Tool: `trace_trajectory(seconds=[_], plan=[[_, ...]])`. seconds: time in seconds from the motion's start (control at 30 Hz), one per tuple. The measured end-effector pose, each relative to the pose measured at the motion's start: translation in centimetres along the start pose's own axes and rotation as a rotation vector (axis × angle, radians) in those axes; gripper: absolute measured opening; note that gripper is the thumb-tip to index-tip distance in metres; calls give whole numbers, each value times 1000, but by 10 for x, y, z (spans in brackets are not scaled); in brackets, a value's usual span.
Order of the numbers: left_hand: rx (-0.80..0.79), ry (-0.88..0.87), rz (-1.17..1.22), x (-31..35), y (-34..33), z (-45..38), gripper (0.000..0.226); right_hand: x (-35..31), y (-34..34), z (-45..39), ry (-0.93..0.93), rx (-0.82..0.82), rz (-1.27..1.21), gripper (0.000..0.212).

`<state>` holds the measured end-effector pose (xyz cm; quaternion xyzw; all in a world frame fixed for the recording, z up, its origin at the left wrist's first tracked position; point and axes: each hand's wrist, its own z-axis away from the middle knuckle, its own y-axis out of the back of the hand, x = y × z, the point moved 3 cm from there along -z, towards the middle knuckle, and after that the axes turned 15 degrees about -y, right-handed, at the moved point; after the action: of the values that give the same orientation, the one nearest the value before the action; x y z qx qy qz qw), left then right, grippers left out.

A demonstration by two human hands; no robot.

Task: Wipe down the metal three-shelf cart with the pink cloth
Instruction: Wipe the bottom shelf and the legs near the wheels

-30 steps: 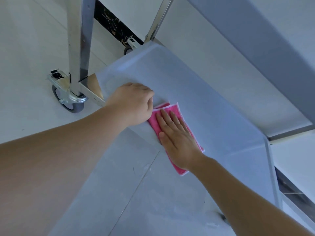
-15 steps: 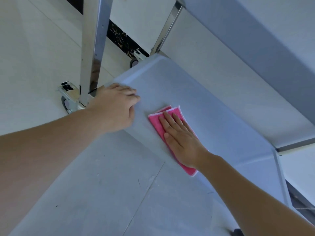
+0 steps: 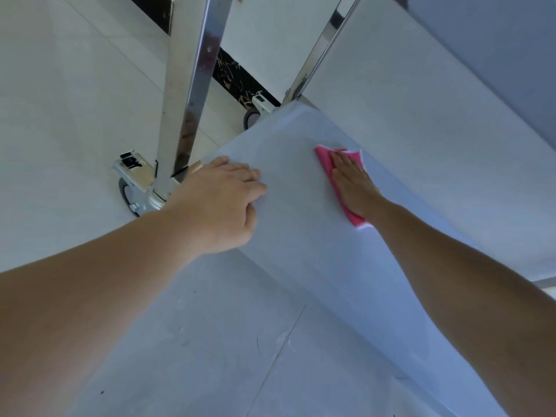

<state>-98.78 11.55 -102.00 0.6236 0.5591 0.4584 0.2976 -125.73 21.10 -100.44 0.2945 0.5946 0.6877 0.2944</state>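
The cart's bottom shelf [image 3: 301,236] is a pale metal tray low over the floor. My right hand [image 3: 353,183] lies flat, fingers together, pressing the pink cloth [image 3: 326,159] onto the shelf near its far edge. The cloth shows past my fingertips and beside my palm. My left hand [image 3: 222,203] rests on the shelf's near left corner, fingers curled over the rim beside the shiny upright post [image 3: 186,94]. A higher shelf [image 3: 487,43] overhangs at the upper right.
Two castor wheels show, one [image 3: 129,194] under the near post and one [image 3: 251,118] at the far corner below a second post [image 3: 325,46]. Pale floor tiles [image 3: 75,100] surround the cart; a dark marbled strip [image 3: 234,76] runs along the back.
My right hand has slid the pink cloth across the shelf away from me toward its far edge. My left hand has stayed at the near left corner of the shelf. The view has shifted.
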Motion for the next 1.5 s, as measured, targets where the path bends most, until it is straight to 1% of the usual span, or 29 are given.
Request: trace_trajectory(seconds=[0.13, 0.27, 0.4, 0.57, 0.63, 0.83, 0.97, 1.1, 1.17, 1.27, 1.33, 1.4, 1.5], plan=[[-3, 10, -11, 2, 2, 1, 57, 3, 4, -38, -72, 19, -13, 50], [-8, 23, -6, 3, 3, 1, 56, -1, 3, -73, -114, -3, 77, 52], [-16, 21, -13, 3, 0, 0, 52, -5, 3, -78, -114, 8, 130, 52], [-43, 16, -14, 3, 1, -2, 50, -29, 1, -40, 63, 64, 107, 52], [-51, 16, -15, 4, 2, -1, 48, -41, -3, -18, 106, 60, 91, 52], [-74, 0, 4, 6, 9, 0, 48, -64, -13, 71, 165, 14, 47, 54], [-62, -23, 5, 8, 13, -1, 45, -71, -15, 134, 175, -10, 58, 66], [-26, -22, 29, 8, 16, 0, 41, -75, -21, 160, 135, -47, 53, 52], [-42, -22, 32, 9, 17, 0, 42, -73, -20, 158, 145, -51, 50, 50], [-62, -24, 36, 7, 14, -2, 45, -67, -17, 149, 215, -62, 28, 47], [-74, -18, 26, 5, 10, -3, 47, -62, -14, 135, 255, -30, 14, 48], [-75, -20, 20, 2, 7, -2, 49, -59, -11, 108, 227, -6, 3, 49], [-47, -11, 28, 0, 4, -2, 49, -59, -7, 59, 122, -15, 17, 49]])
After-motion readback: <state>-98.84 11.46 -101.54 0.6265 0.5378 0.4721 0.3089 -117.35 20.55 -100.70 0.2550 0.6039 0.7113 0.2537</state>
